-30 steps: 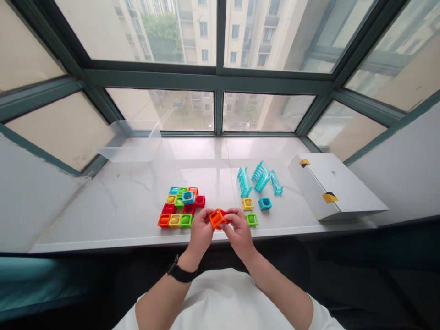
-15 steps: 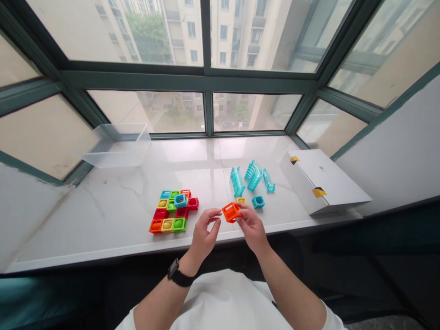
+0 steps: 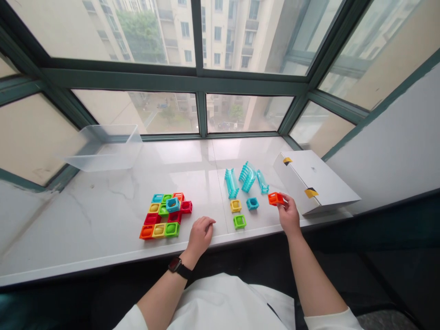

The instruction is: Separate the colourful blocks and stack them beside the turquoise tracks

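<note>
My right hand (image 3: 289, 217) is shut on an orange cube block (image 3: 275, 198) with open sides, gripped at its right end, near the white box. My left hand (image 3: 201, 233) is by the counter's front edge, fingers loosely curled and thumb a little apart, with nothing visible in it. Between my hands sit a green block (image 3: 239, 222), a yellow block (image 3: 235, 206) and a blue block (image 3: 252, 203). Left of my left hand lies a patch of joined coloured blocks (image 3: 158, 230), with a blue block (image 3: 173, 204) raised on top.
Clear turquoise track pieces, one straight (image 3: 231, 183), one curved (image 3: 247, 176) and one small (image 3: 262, 181), lie behind the loose blocks. A white box (image 3: 323, 174) stands at right. At the back left is a transparent plastic bin (image 3: 99, 162). Windows border the white counter (image 3: 103, 201).
My right hand has carried the orange block to the right, away from my left hand. My left hand has lowered slightly and curled its fingers. The green block has come into view.
</note>
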The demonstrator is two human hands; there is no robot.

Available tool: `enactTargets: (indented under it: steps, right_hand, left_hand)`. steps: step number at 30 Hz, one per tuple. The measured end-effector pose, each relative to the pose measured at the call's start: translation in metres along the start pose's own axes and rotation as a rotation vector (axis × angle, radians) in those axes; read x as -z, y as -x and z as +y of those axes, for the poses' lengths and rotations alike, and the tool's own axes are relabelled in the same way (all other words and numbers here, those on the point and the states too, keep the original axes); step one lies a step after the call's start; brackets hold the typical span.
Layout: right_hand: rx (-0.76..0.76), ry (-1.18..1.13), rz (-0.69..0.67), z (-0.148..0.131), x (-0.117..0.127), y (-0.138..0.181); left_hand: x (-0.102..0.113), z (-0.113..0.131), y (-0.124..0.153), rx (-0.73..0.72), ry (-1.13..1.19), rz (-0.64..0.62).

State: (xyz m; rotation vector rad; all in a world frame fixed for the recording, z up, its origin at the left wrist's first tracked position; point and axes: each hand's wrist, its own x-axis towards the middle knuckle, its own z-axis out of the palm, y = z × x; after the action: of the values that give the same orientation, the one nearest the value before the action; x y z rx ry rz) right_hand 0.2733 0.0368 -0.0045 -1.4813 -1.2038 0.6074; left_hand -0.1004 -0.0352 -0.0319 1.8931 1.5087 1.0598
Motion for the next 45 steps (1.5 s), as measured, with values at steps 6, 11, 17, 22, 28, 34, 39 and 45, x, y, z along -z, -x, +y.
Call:
enactTargets:
  steps: [6, 11, 17, 22, 28, 34, 39, 45]
  right_hand:
    - [0.035, 0.242, -0.086, 0.047, -0.004, -0.012]
    - [0.092, 0.302, -0.106, 0.061, -0.01, -0.014]
    - [0.094, 0.326, -0.097, 0.064, -0.012, -0.012]
    - [0.115, 0.336, -0.093, 0.062, -0.013, -0.011]
    - [0.133, 0.349, -0.089, 0.062, -0.014, -0.01]
    - [0.135, 0.37, -0.101, 0.062, -0.014, -0.01]
    - [0.13, 0.371, -0.08, 0.066, -0.015, -0.011]
    - [0.123, 0.363, -0.07, 0.07, -0.015, -0.012]
  left_hand:
    - [0.0, -0.001, 0.0, -0.003, -0.043, -0.025]
    - [-0.001, -0.001, 0.0, -0.006, -0.06, -0.028]
    - [-0.001, 0.0, -0.001, -0.009, -0.064, -0.025]
    - [-0.001, -0.001, -0.001, -0.014, -0.072, -0.023]
    - [-0.001, -0.001, -0.001, -0.011, -0.082, -0.03]
    - [-0.001, 0.0, -0.001, -0.004, -0.085, -0.028]
    - [0.0, 0.001, -0.001, -0.006, -0.078, -0.026]
    - [0.0, 0.0, -0.001, -0.009, -0.068, -0.025]
